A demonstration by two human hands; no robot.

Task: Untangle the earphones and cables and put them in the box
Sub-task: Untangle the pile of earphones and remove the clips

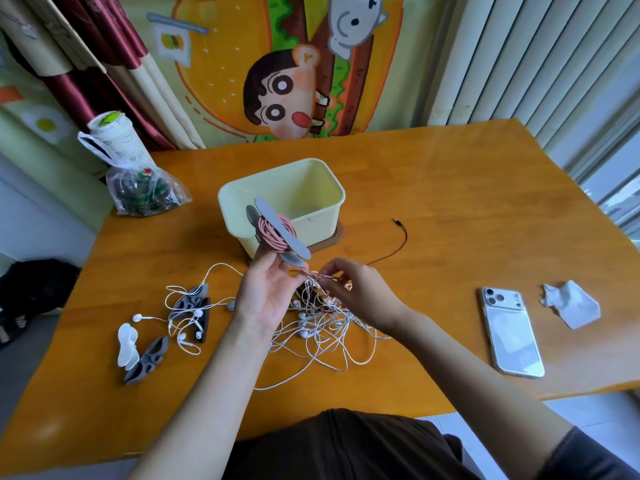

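My left hand (266,292) holds up a grey cable winder (282,233) wrapped with pink cable (273,232), just in front of the pale yellow box (325,199). Beside it, my right hand (353,285) pinches the loose end of the pink cable. Under both hands a tangle of white earphones (322,337) lies on the wooden table (450,188). More white earphones (180,320) and dark grey winders (194,303) lie to the left. A thin dark cable (398,240) trails to the right of the box.
A white phone (510,330) and a crumpled tissue (571,304) lie at the right. A plastic bag (145,192) and a cup (114,133) stand at the back left. A white winder (127,344) and a grey winder (149,358) lie near the left edge.
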